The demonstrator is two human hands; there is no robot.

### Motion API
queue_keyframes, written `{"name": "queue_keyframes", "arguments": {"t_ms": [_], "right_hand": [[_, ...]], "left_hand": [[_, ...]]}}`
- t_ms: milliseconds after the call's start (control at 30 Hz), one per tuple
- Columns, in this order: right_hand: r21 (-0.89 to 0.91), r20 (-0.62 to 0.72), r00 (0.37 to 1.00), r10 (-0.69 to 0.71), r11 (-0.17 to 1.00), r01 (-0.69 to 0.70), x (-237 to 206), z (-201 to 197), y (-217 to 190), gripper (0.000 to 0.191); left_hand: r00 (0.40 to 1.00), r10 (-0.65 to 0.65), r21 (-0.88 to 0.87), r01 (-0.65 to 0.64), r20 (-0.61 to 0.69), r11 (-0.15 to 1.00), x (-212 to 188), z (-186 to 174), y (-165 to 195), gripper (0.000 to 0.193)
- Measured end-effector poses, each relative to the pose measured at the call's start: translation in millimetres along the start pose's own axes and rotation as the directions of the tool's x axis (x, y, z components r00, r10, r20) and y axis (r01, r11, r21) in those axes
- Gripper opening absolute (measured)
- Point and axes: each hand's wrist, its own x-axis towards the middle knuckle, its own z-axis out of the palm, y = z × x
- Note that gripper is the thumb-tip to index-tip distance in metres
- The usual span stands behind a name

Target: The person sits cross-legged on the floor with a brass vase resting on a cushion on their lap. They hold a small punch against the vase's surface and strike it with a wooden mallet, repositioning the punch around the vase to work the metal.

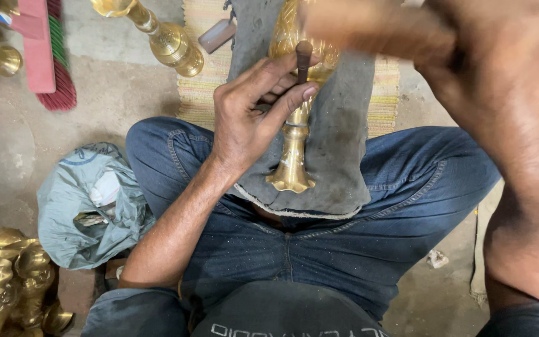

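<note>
Seen from above, seated cross-legged on a dusty concrete floor (126, 93) in blue jeans (407, 187). A polished brass lamp stem (293, 150), turned in bulbs and rings with a flared foot toward the body, lying across the lap on a worn grey cloth (338, 143), in the middle of the view. Left hand (251, 118) resting on the stem, thumb and fingers pinching a short dark metal punch (304, 59), held upright with its tip on the wider brass body. Right hand (369, 28) raised at the top of the view, blurred by motion; grip there not possible to tell, nor what it holds. Best done, by judgement, with the punch kept square to the curved brass, fingers clear of its struck end, and the cloth bunched beneath to stop the smooth round stem from rolling. Beyond the knees, a striped woven mat (201, 93). Another brass stand (169, 40) lying at upper left. A crumpled pale plastic bag (76, 206) beside the left knee, and a cluster of golden brass pieces (7, 274) at lower left. A red-bristled broom (57, 75) near the top left corner.
</note>
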Motion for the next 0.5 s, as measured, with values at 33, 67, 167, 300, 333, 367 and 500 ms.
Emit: {"name": "queue_keyframes", "arguments": {"t_ms": [33,67,167,300,333,367,500], "right_hand": [[-0.006,0.002,1.0,-0.006,1.0,0.006,0.6,-0.3,0.2,0.023],[-0.013,0.004,1.0,-0.011,1.0,0.012,1.0,-1.0,-0.3,0.023],[-0.033,0.008,1.0,-0.011,0.999,0.011,2.1,-3.2,-2.7,0.024],[-0.026,0.051,0.998,0.047,0.999,-0.046,1.9,-2.8,-6.8,0.026],[-0.027,0.057,0.996,0.067,0.997,-0.066,1.4,-2.6,-7.2,0.027],[0.0,0.045,0.997,0.07,0.998,-0.07,1.1,-1.7,-7.4,0.027],[0.124,-0.05,0.996,0.074,0.99,-0.067,0.0,0.8,-9.0,0.034]], "left_hand": [[1.0,-0.003,-0.01,0.004,0.012,1.0,-0.4,-0.3,-0.5,0.039],[1.0,0.002,0.007,-0.002,0.005,1.0,-1.2,-0.1,-1.2,0.038],[0.999,0.054,0.034,-0.054,0.0,0.998,-0.9,0.6,-5.9,0.037],[0.998,0.064,0.022,-0.064,0.0,0.998,-4.0,0.9,-8.3,0.038],[0.999,0.048,0.024,-0.048,-0.001,0.999,-3.8,0.6,-8.4,0.037],[0.998,0.062,0.006,-0.062,0.011,0.998,-3.4,0.6,-8.1,0.039],[0.997,0.071,-0.053,-0.068,0.041,0.996,-2.4,-1.7,-4.2,0.042]]}}
